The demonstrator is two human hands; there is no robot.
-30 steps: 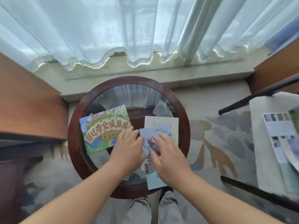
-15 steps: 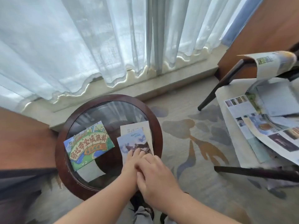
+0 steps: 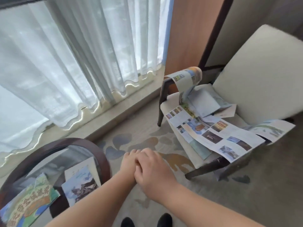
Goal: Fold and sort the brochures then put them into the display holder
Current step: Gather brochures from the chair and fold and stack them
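From the head camera I see my left hand [image 3: 129,163] stretched out with slack fingers. My right hand [image 3: 152,171] lies flat across it, and neither grips any paper. Both hang over the patterned carpet [image 3: 147,140], between the surface [image 3: 101,154] and the chair [image 3: 262,71]. The surface is round, with a dark wood rim and a glass top. On it lie a green brochure [image 3: 27,203] and a glossy blue brochure [image 3: 78,185] overlapping a cream brochure [image 3: 88,166], all folded. Long unfolded sheets [image 3: 213,133] sprawl across the chair's cream cushioned seat. One curled sheet [image 3: 185,77] is draped over the dark armrest.
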